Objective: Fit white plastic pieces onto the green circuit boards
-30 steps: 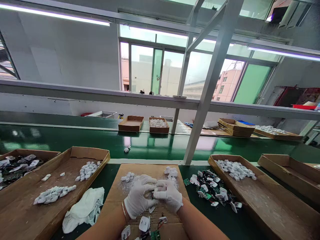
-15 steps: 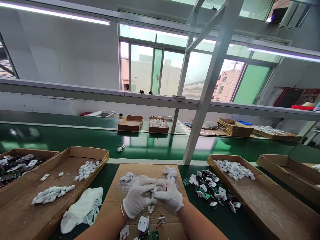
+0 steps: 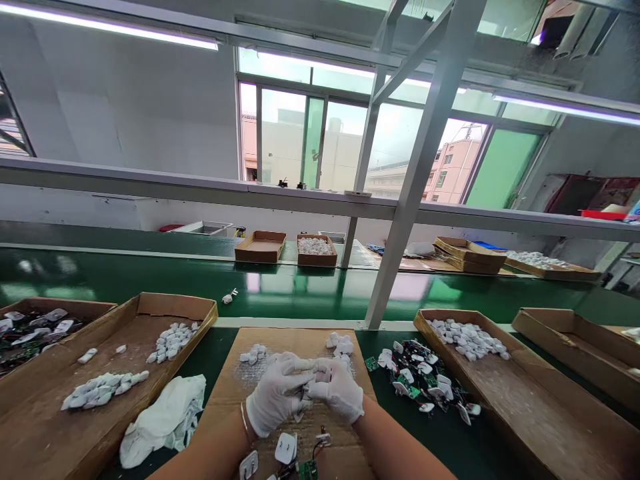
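My left hand [image 3: 278, 395] and my right hand [image 3: 336, 389], both in white gloves, meet over a cardboard sheet [image 3: 227, 400]. Their fingers are closed around a small white plastic part [image 3: 299, 416], which they mostly hide. Just below them on the cardboard lie white plug casings [image 3: 286, 448] with wires and a green circuit board [image 3: 307, 469]. Beyond the fingers sit two little heaps of white plastic pieces, a left heap [image 3: 254, 354] and a right heap [image 3: 340, 344].
At left, a cardboard tray [image 3: 115, 333] holds white pieces, with a white cloth [image 3: 165, 420] beside it. Wired circuit boards [image 3: 425, 377] are piled at right, next to another tray [image 3: 550, 407] of white pieces. A green conveyor belt [image 3: 300, 293] and a slanted metal post [image 3: 400, 247] stand ahead.
My fingers have closed in more around the small white plastic part, hiding more of it. A small white piece on the conveyor belt has travelled left.
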Motion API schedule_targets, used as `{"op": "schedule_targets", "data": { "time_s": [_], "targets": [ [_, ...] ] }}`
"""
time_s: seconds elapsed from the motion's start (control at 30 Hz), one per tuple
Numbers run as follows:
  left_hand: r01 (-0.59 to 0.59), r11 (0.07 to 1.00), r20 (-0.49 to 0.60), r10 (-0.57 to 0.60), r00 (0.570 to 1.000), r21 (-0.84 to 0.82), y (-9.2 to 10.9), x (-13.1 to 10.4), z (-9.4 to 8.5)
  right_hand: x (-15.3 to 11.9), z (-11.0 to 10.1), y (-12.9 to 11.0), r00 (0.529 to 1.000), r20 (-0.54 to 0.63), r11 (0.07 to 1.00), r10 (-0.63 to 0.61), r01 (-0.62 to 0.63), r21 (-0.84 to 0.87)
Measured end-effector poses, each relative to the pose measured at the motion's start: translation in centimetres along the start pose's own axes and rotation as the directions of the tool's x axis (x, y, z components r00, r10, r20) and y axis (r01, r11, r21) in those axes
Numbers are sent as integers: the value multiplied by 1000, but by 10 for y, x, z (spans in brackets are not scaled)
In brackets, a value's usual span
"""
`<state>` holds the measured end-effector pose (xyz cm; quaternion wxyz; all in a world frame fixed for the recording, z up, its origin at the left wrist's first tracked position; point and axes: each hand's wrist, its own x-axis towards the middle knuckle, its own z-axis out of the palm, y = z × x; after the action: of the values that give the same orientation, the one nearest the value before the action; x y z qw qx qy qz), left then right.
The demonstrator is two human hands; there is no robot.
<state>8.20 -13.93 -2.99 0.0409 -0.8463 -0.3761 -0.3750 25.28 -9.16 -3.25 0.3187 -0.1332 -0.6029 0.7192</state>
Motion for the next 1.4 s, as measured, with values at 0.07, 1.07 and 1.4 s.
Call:
{"op": "schedule_targets", "data": {
  "time_s": [0.07, 1.07, 1.4],
  "targets": [
    [-5, 1000, -14, 5, 1000, -14, 1, 2, -3, -2, 3, -2, 999, 33, 990, 9, -13, 138],
    [232, 969, -80, -238, 968, -80, 22, 1, -6, 0, 8, 1, 998, 46, 971, 46, -55, 232],
    [244, 957, -27, -251, 968, -159, 19, 2, -2, 1, 9, 17, 997, 21, 977, 79, -81, 196]
  ]
}}
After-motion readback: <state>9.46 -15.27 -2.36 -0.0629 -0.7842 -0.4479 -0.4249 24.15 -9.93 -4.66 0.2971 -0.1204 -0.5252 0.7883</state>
